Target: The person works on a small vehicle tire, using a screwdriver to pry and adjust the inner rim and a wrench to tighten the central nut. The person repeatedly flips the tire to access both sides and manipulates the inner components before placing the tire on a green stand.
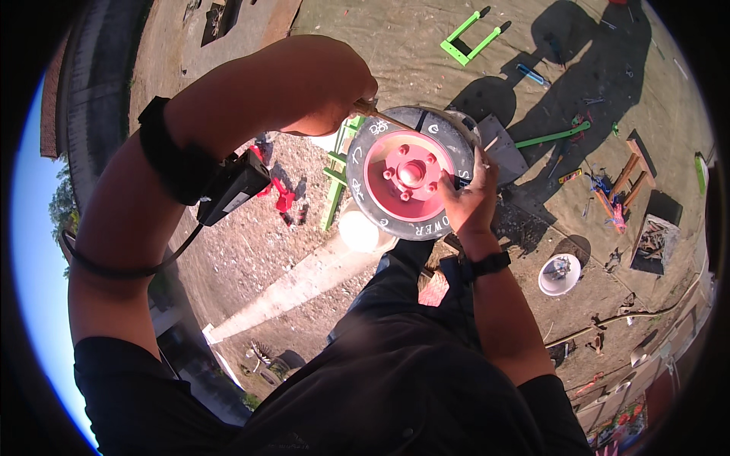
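Note:
A small black tire [369,199] with white lettering and a pink rim [411,173] is in front of me, the rim facing up. My left hand [338,106] is closed on a thin rod-like tool [388,115], whose far end reaches the top of the tire. My right hand [468,194] grips the right side of the wheel, its thumb at the rim. A grey metal plate [508,148] shows behind the wheel, and a green frame [333,190] stands just left of it.
On the ground lie a green U-shaped frame [456,49], a long green bar [551,137], red parts [285,197], blue tools [532,74], wooden pieces [639,159], a white bucket [559,289] with items inside and a tray [654,251] of metal bits.

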`<state>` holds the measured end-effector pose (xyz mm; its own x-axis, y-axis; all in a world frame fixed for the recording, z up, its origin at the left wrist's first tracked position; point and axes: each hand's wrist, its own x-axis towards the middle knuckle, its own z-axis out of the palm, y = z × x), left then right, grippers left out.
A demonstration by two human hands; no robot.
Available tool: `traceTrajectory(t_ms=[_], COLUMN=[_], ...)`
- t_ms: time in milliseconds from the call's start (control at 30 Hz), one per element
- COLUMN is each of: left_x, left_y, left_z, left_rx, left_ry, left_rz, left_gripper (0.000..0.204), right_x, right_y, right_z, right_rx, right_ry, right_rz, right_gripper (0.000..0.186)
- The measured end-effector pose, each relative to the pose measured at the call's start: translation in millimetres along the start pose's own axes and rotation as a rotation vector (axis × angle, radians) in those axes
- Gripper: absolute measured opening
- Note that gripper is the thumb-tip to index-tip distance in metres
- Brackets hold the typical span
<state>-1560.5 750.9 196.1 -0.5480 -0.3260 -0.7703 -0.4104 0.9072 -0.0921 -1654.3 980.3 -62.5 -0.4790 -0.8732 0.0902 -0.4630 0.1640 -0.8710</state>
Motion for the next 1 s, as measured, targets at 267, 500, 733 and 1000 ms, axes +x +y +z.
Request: traceTrajectory(t_ms=[267,500,733,1000], left_x=[-38.1,-69.6,-65.0,-41.4], left_y=[46.3,104.5,127.4,174.9], left_z=[20.6,111.7,156.8,213.2], left_rx=[0.036,-0.144,-0.354,-0.769], left_ry=[0.122,0.463,0.535,0.757], left_rz=[-0.077,-0.260,-0.348,-0.407], left_gripper=[0.033,0.046,0.044,0.047], right_x=[-0.8,-2.2,-6.5,1.0], right_y=[-1.2,0.0,4.3,-8.2], right_z=[3.1,1.7,5.4,-5.0], right_rx=[-0.029,-0.032,-0.026,-0.087], right_ry=[0.032,0.040,0.070,0.012], right_rz=[-0.015,-0.002,-0.018,0.032], right_gripper=[0.080,0.080,0.079,0.079])
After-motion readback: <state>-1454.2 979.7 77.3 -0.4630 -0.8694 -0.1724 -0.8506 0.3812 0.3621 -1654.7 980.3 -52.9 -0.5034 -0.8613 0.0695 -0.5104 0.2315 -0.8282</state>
